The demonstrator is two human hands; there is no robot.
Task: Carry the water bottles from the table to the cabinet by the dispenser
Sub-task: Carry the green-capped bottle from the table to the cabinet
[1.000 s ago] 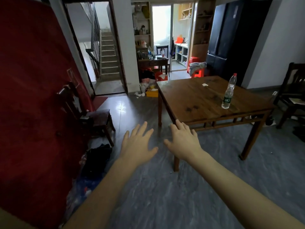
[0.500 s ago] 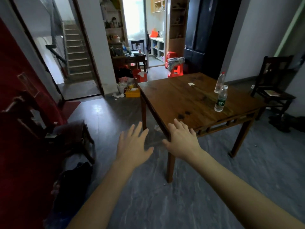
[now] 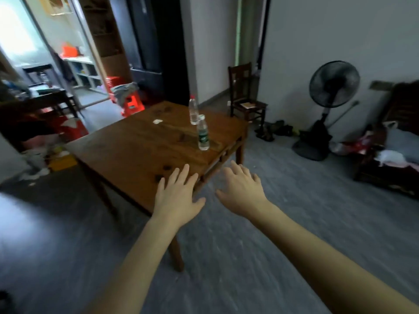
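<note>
Two clear plastic water bottles stand upright on the brown wooden table. The nearer bottle has a green label and a white cap. Just behind it is the farther bottle, with a red cap. My left hand hovers palm down over the table's near corner, fingers spread, holding nothing. To its right, my right hand is stretched out over the floor beside the table edge, also spread and empty. Both hands are well short of the bottles. No cabinet or dispenser is in view.
A dark wooden chair stands against the wall beyond the table. A black floor fan is at the right, with shoes and clutter beside it. A red plastic stool and boxes lie at the left. A small white scrap lies on the table.
The view has swung right and moved closer to the table. The stairs and red door have left the frame; the fan has appeared. My left hand is now over the table corner.
</note>
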